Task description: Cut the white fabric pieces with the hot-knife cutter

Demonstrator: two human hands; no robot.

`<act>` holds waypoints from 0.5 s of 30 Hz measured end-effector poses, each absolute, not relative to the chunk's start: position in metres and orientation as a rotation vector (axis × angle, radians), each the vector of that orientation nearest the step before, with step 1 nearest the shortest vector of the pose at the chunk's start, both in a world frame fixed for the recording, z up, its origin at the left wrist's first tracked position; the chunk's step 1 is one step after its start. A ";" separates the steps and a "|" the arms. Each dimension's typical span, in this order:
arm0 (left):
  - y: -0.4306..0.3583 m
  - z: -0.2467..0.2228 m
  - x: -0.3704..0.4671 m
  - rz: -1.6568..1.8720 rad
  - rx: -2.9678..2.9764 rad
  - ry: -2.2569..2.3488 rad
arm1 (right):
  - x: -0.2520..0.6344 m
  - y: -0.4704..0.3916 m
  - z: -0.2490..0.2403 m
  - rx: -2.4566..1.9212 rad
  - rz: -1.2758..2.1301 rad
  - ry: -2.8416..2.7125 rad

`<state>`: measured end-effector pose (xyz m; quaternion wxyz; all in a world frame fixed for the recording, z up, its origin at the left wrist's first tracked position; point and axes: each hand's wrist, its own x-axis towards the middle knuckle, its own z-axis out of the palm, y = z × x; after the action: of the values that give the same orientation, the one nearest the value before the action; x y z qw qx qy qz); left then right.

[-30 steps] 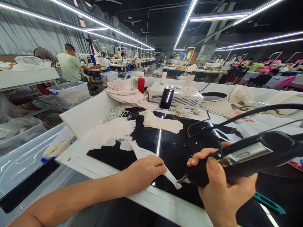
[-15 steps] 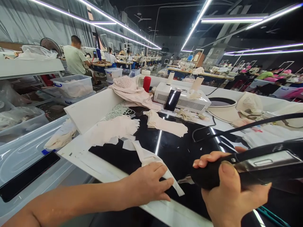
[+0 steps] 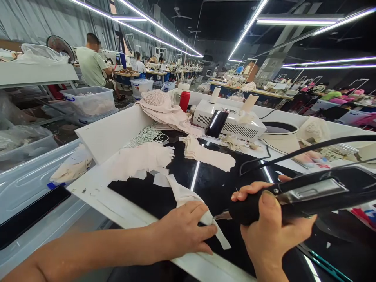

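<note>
Our right hand (image 3: 273, 235) grips a black corded power tool (image 3: 317, 192), its metal tip (image 3: 223, 216) at the edge of a cream fabric strip (image 3: 179, 192). Our left hand (image 3: 188, 227), fingers spread, presses the strip onto the black tabletop (image 3: 217, 182). Beyond lie stacked fabric pieces (image 3: 210, 154), and a smartphone (image 3: 217, 123) leans against a white vented box (image 3: 255, 126).

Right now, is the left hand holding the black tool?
No: the right hand grips the tool, while the left hand rests on pale fabric.
</note>
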<state>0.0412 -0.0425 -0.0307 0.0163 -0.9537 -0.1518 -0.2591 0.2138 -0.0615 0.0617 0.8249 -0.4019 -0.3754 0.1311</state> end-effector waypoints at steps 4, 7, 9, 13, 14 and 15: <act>-0.041 -0.031 0.041 -0.836 -2.983 -0.476 | 0.214 -0.059 0.065 -0.846 0.299 -0.775; -0.040 -0.031 0.040 -0.844 -2.990 -0.466 | 0.212 -0.055 0.066 -0.823 0.317 -0.775; -0.039 -0.032 0.040 -0.838 -2.989 -0.459 | 0.210 -0.052 0.065 -0.826 0.312 -0.792; -0.038 -0.037 0.040 -0.836 -2.974 -0.471 | 0.208 -0.048 0.065 -0.851 0.302 -0.798; -0.039 -0.039 0.039 -0.831 -2.976 -0.480 | 0.208 -0.047 0.066 -0.850 0.300 -0.795; -0.039 -0.040 0.039 -0.824 -2.978 -0.490 | 0.209 -0.046 0.066 -0.846 0.300 -0.790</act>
<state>0.0389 -0.0389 -0.0397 0.0066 -0.9519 -0.1567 -0.2633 0.2086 -0.0465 0.0663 0.8264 -0.3984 -0.3720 0.1413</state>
